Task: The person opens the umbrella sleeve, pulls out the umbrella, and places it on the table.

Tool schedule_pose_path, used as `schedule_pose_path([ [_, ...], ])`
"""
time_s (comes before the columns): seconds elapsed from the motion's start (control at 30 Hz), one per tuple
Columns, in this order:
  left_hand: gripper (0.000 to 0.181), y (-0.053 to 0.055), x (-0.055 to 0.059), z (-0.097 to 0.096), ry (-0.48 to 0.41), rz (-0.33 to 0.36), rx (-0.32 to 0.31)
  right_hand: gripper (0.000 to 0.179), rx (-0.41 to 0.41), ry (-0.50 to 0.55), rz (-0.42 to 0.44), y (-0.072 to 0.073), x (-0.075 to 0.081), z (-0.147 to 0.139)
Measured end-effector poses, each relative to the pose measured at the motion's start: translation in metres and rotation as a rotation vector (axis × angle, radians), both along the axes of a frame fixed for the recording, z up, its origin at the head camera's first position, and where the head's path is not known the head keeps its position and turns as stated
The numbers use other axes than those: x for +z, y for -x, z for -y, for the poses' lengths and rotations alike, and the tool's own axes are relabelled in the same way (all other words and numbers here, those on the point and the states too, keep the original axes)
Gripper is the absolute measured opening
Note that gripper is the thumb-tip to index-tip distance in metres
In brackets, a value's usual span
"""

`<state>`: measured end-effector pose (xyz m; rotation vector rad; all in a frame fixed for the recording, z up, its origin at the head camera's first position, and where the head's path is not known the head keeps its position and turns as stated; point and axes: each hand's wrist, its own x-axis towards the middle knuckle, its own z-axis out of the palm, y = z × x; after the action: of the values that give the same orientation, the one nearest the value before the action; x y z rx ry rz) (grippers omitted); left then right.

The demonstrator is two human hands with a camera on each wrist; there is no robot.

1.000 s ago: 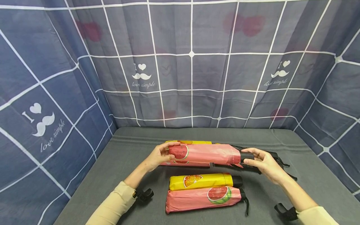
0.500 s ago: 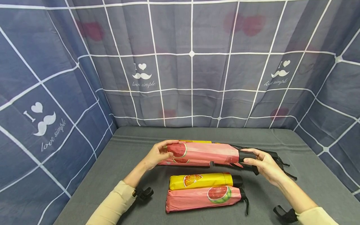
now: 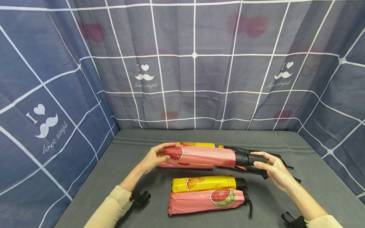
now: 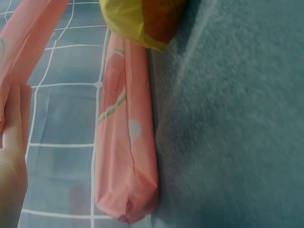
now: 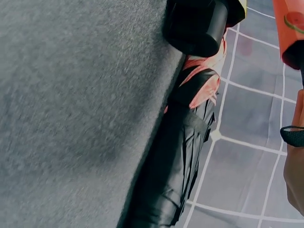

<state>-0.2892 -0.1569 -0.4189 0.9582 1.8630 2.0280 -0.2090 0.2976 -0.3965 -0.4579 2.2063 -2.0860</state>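
Observation:
Both hands hold a folding umbrella in a pink watermelon-print sleeve, raised level over the things at the back of the table. My left hand pinches the sleeve's left end, thumb in front and fingers behind. At the other end, my right hand grips the umbrella's black handle. A black length of the umbrella shows between the sleeve's mouth and the handle. In the left wrist view the left hand lies along the pink sleeve. Only part of the right hand shows in the right wrist view.
In front lie a yellow orange-print umbrella and a pink watermelon one. Behind the held umbrella are another pink sleeve, a yellow one and black umbrella parts with straps. A checked curtain encloses the grey table.
The left hand has drawn the pink sleeve to the left while the right hand has shifted right with the handle. More of the black umbrella now shows outside the sleeve.

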Motion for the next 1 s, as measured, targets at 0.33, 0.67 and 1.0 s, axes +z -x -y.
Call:
schedule_pose_path([
  [0.33,0.050,-0.002,-0.005,0.016,0.046,-0.056,0.031,0.035,0.026,0.042,-0.028,-0.005,-0.004,-0.012],
  [0.67,0.048,-0.002,-0.010,0.029,0.022,-0.058,0.016,0.039,0.077,0.078,-0.074,-0.010,-0.010,-0.031],
  [1.0,0.049,-0.006,-0.013,0.044,0.021,-0.046,0.011,0.041,0.125,0.120,-0.110,-0.014,-0.016,-0.057],
])
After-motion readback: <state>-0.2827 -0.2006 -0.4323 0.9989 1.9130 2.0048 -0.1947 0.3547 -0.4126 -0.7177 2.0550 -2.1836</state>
